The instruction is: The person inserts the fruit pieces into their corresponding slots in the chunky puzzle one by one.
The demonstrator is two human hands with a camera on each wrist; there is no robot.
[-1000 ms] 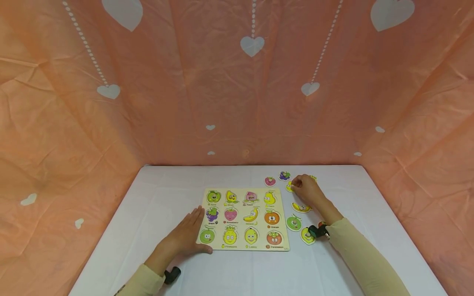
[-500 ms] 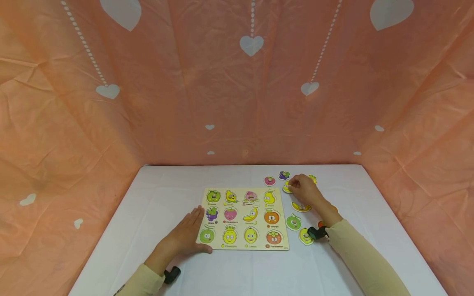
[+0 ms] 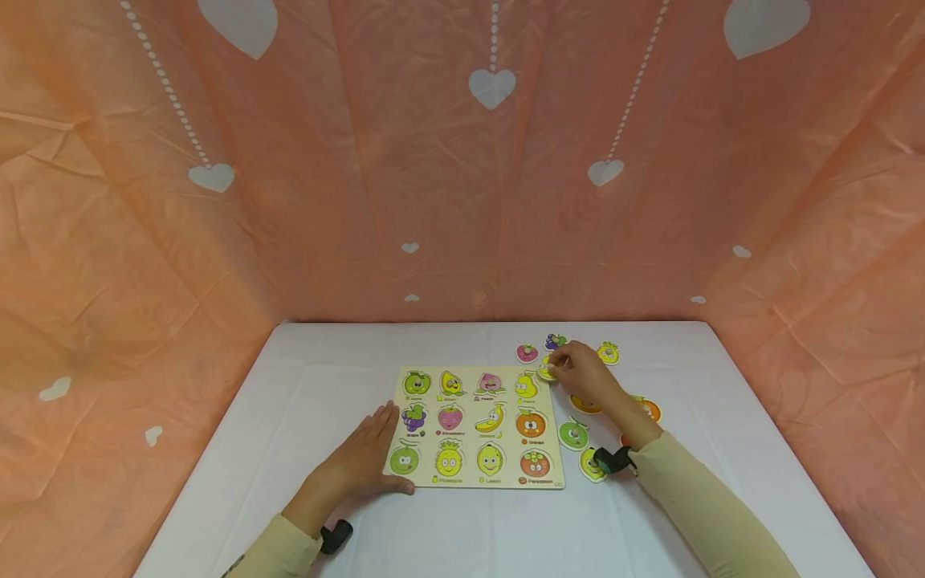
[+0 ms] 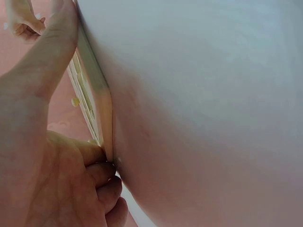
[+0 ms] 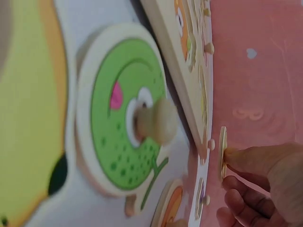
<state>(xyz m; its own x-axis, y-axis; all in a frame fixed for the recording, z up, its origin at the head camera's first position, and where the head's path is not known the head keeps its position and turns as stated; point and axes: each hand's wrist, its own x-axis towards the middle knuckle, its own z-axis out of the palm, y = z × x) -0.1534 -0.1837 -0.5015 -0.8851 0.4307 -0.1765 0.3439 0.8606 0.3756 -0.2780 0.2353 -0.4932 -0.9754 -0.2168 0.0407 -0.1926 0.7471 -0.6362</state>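
My right hand [image 3: 584, 371] pinches a yellow fruit puzzle piece [image 3: 545, 369] beside the upper right corner of the wooden fruit puzzle board [image 3: 470, 485]. In the right wrist view this piece [image 5: 222, 153] stands on edge between thumb and fingers, its picture turned away. My left hand [image 3: 361, 449] lies against the board's lower left corner, fingers along the left side and thumb at the front edge. The left wrist view shows the fingertips [image 4: 109, 172] right at the board's wooden edge [image 4: 104, 104]. The printed pear [image 3: 526, 386] is the picture nearest the held piece.
Right of the board lie a melon piece [image 3: 574, 435], a lemon piece [image 3: 591, 466], an orange piece [image 3: 647, 409] and a banana piece [image 3: 584, 404], partly under the right arm. Behind are strawberry [image 3: 527, 353], grape [image 3: 554, 342] and pineapple [image 3: 608, 352] pieces. A pink curtain [image 3: 477, 201] surrounds the table.
My right hand has moved left with the yellow piece, from among the loose pieces to the board's upper right corner. The pineapple piece is now uncovered. My left hand has stayed put.
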